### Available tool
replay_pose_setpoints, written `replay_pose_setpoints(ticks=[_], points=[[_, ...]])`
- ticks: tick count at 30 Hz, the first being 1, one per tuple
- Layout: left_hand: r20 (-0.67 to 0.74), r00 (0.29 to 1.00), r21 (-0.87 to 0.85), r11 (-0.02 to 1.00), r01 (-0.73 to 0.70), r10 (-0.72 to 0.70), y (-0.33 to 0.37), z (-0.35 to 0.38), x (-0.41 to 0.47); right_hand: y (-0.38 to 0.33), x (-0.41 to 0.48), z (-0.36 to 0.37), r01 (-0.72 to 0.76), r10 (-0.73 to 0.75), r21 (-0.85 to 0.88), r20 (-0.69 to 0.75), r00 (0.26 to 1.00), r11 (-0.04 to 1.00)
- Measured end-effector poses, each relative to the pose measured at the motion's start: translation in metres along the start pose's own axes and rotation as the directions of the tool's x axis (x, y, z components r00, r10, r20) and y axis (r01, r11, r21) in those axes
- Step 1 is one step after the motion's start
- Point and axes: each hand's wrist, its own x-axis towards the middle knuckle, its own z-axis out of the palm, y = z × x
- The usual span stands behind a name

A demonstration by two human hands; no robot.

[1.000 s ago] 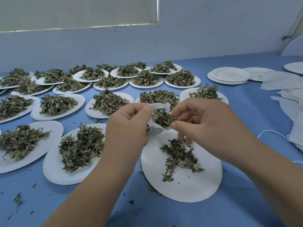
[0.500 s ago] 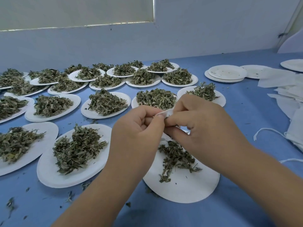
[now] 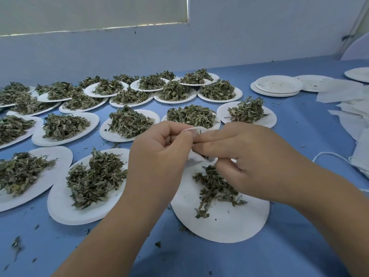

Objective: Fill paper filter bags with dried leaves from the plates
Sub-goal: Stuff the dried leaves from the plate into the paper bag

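Two bare hands meet above a blue surface (image 3: 299,246); the left hand (image 3: 159,156) has its fingers curled and clamped on the left side of a white paper filter bag (image 3: 194,159); the right hand (image 3: 249,162) pinches the bag's right side, forefinger laid across the top and thumb below; the bag hangs between them, largely hidden by the fingers, just above the far rim of the nearest paper plate (image 3: 229,222). A thin scatter of dried leaves (image 3: 215,186) lies on that plate; just beside it to the left sits a heaped plate (image 3: 60,206), and more plates of leaves (image 3: 129,122) spread in rows toward the far left, many with rims touching or overlapping. A stack of empty plates (image 3: 277,86) stands far right; loose sheets of filter paper (image 3: 339,92) and a white string (image 3: 329,156) lie at the right edge; leaf crumbs (image 3: 17,244) dot the near surface.
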Motion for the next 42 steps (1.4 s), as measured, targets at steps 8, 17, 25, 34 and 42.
replay_pose_setpoints(ticks=[8,17,25,34,42], points=[[-0.007,0.995,0.075,0.992,-0.103,0.103,-0.001,-0.001,0.001,0.000,0.002,-0.004,0.005,-0.002,0.162,-0.022,1.000,0.987],[0.114,0.989,0.063,0.993,-0.097,0.089,-0.002,0.004,0.000,0.006,0.002,-0.001,-0.048,0.031,0.143,0.118,0.993,0.989],[-0.066,0.998,-0.013,1.000,0.014,-0.014,-0.009,-0.011,0.011,0.015,0.001,-0.019,-0.171,0.230,0.298,-0.177,0.957,0.939],[-0.085,0.996,-0.017,1.000,0.017,-0.018,-0.008,-0.011,0.013,0.010,-0.004,-0.008,-0.403,0.359,-0.028,0.512,0.780,0.915],[-0.081,0.997,0.015,1.000,0.000,0.001,-0.007,-0.008,0.011,-0.003,-0.009,0.012,-0.259,0.263,-0.089,0.563,0.784,0.962]])
